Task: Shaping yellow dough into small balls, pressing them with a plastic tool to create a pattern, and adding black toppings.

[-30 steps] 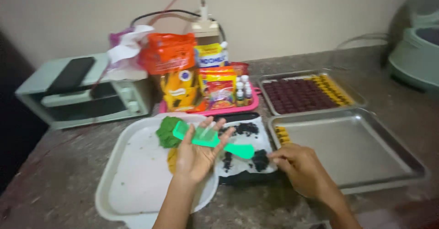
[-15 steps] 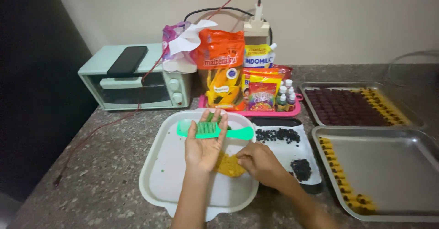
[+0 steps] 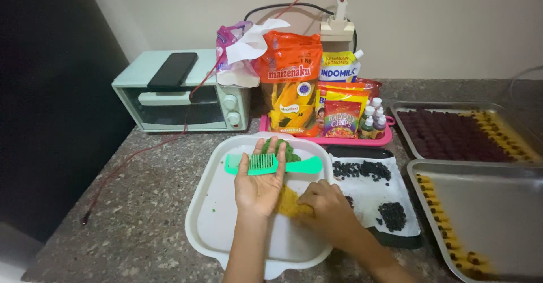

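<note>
Far left of the table (image 3: 141, 204), toward the back edge: a mint-green toaster oven (image 3: 184, 93) with a black phone (image 3: 172, 70) lying flat on its top. A red cable (image 3: 141, 153) trails from it across the speckled stone toward the front left corner.

Back edge, centre: a pink tray (image 3: 339, 139) carrying an orange starch bag (image 3: 291, 82), a sprinkles packet (image 3: 342, 119) and small dropper bottles (image 3: 373, 122). A power adapter (image 3: 337, 31) sits behind them against the wall.

Centre front: a white tray (image 3: 215, 221). Left hand (image 3: 260, 187) lies palm up over it, fingers spread flat; a green comb (image 3: 271, 164) rests across the fingers, teeth upward, handle pointing right. The grip is loose and open, the comb balanced rather than clasped. A green dough lump (image 3: 283, 147) sits on the tray just beyond the fingertips.

Right hand (image 3: 331, 209), just beside the left palm, knuckles up, fingers curled onto a yellow dough lump (image 3: 291, 204) on the tray. The grip looks closed down on the dough; how much it actually pinches I cannot tell.

Right of the tray: a black tray lined with white paper (image 3: 367, 192), 2 clusters of dark chips (image 3: 362, 170) on it.

Right edge: 2 metal baking pans. The back pan (image 3: 407, 124) is filled with dark cookies (image 3: 452, 136); the front pan (image 3: 492, 204) holds 1 row of yellow pieces (image 3: 441, 226) along its left wall.
</note>
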